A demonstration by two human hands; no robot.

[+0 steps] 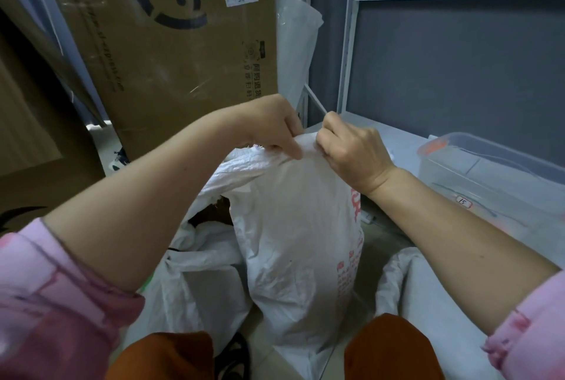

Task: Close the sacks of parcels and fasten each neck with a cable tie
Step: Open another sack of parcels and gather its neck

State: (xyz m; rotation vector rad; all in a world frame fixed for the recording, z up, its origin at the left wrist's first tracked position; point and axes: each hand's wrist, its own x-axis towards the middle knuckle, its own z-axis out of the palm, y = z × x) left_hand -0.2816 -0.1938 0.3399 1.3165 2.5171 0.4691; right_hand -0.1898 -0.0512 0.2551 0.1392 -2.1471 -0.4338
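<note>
- White sack (293,227) stands on floor between the knees; neck half gathered, left side gapes, no tie on it that I can see.
- Left hand (269,126) and right hand (348,150): fingers curled, pinching bunched top.
- Likely early: tying remains.
- Second sack (195,282) slumped left, open.
- Cardboard box (171,43) behind, plastic bin (495,171) on shelf right, crowding.

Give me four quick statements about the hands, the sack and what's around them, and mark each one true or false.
1. Both hands, left hand and right hand, grip the top of the white sack. True.
2. The sack carries blue print. False: the print is red.
3. A large cardboard box stands behind the sack. True.
4. The clear plastic bin sits to the person's left. False: it is on the right, on the shelf.
</note>
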